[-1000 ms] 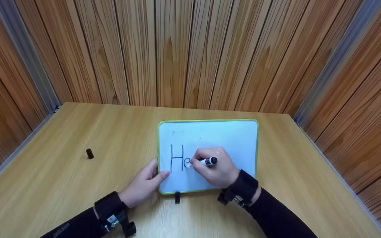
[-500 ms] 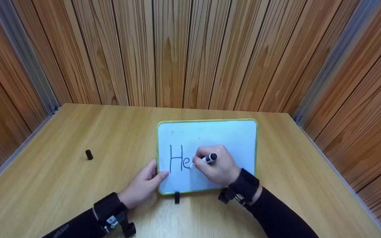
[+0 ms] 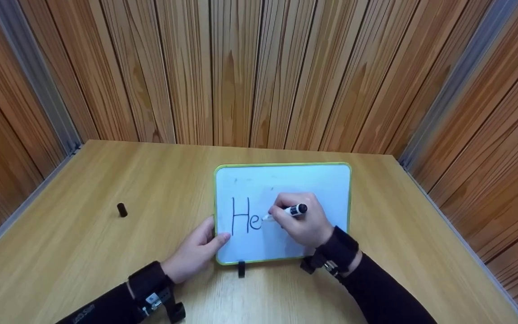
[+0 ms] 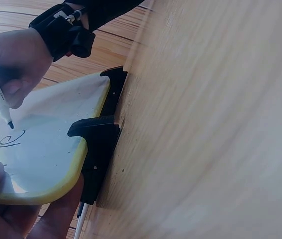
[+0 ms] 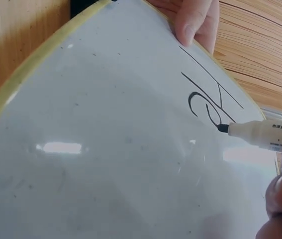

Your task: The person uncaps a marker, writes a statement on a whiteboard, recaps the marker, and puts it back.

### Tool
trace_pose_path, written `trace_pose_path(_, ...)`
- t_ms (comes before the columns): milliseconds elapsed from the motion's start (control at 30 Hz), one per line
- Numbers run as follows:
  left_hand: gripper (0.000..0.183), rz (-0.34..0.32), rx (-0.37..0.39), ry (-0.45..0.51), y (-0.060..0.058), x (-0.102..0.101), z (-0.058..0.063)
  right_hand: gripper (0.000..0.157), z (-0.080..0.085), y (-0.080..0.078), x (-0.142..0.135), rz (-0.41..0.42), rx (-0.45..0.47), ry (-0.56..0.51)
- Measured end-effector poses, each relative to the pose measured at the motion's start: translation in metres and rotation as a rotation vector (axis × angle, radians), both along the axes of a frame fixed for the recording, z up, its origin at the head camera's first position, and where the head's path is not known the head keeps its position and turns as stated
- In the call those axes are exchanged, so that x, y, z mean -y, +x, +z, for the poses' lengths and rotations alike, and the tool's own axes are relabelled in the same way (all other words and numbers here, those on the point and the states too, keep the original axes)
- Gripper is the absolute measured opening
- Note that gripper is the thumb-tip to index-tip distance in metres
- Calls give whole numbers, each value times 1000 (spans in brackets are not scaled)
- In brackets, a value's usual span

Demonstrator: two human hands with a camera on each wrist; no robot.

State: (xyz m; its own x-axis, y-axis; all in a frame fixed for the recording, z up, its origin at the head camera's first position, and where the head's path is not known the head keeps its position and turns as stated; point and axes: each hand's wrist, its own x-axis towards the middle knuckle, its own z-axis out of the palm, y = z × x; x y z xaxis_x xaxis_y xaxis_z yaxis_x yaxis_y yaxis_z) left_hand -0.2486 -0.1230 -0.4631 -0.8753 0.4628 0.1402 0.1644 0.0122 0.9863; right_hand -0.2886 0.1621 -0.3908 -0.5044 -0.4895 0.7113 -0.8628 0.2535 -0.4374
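A whiteboard (image 3: 322, 184) with a yellow-green rim leans on a black stand (image 4: 98, 154), "He" written in black on its left half. My left hand (image 3: 196, 252) grips the board's lower left edge, thumb on the front and fingers behind. In my right hand (image 3: 304, 220) a white marker (image 5: 260, 133) is pinched, its black end pointing up and away from the board. The marker's dark tip is just right of the "e"; whether it touches the surface I cannot tell.
A black marker cap (image 3: 122, 209) lies on the wooden table (image 3: 160, 180), well left of the board. Wood-panelled walls (image 3: 232, 72) enclose the table at the back and sides. Faint smudges mark the board's upper part.
The "e" has gained its lower curve. My right hand has then shifted a little right and up with the marker. My left hand stays on the board's edge.
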Motion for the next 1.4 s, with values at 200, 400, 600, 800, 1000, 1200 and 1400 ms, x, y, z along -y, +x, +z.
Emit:
trace_pose_path(200,62,4,22,-9,-2,-2,1,20,9,0,-10,2,-25,-77)
trace_pose_path(400,61,15,15,-1,-1,-2,1,18,15,-1,-14,0,-54,-97)
trace_pose_path(600,61,18,6,-7,-1,-2,2,17,15,1,-19,0,-85,-111)
trace_pose_path(800,62,5,4,9,-1,-1,1,14,9,2,-20,-9,-93,-107)
trace_pose_path(1000,62,9,15,14,1,0,1,14,6,1,-20,-6,-89,-105)
trace_pose_path(1200,62,14,10,10,0,-1,1,15,3,0,-18,2,-101,-96)
trace_pose_path(1400,62,18,15,0,0,-1,0,12,-1,0,-16,-7,-95,-96)
